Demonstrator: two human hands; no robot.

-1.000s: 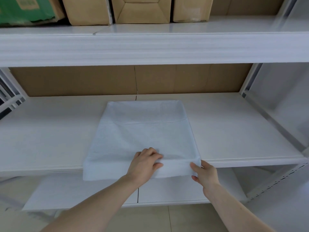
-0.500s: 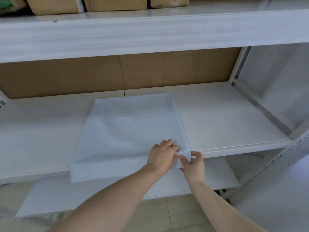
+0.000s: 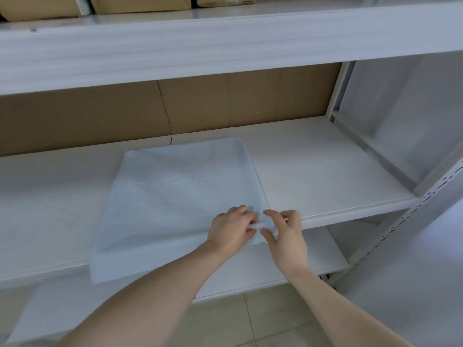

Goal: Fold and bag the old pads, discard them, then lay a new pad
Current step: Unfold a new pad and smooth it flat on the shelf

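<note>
- Head view: a pale blue pad [image 3: 180,196] lies flat on the middle shelf [image 3: 325,166], a little left of the shelf's centre, with its near edge hanging just over the shelf's front edge.
- The far edge of the pad sits short of the brown cardboard backing [image 3: 100,116] at the rear of the shelf; bare white board shows to the pad's left and right.
- Both hands are at the pad's near right corner, right on the shelf's front edge.
- The left hand [image 3: 230,230] has fingers curled, pinching a bunched bit of the pad's corner material.
- The right hand [image 3: 285,234] is thumb-against-fingers, nipping the same bunched corner from the other side; the two hands almost touch.
- Corner material is rucked up white between the fingertips, the rest of the pad lying smooth with faint creases.
- A lower shelf [image 3: 288,269] shows below the forearms, tiled floor [image 3: 238,326] under that.
- Cardboard boxes [image 3: 140,3] stand on the top shelf above.
</note>
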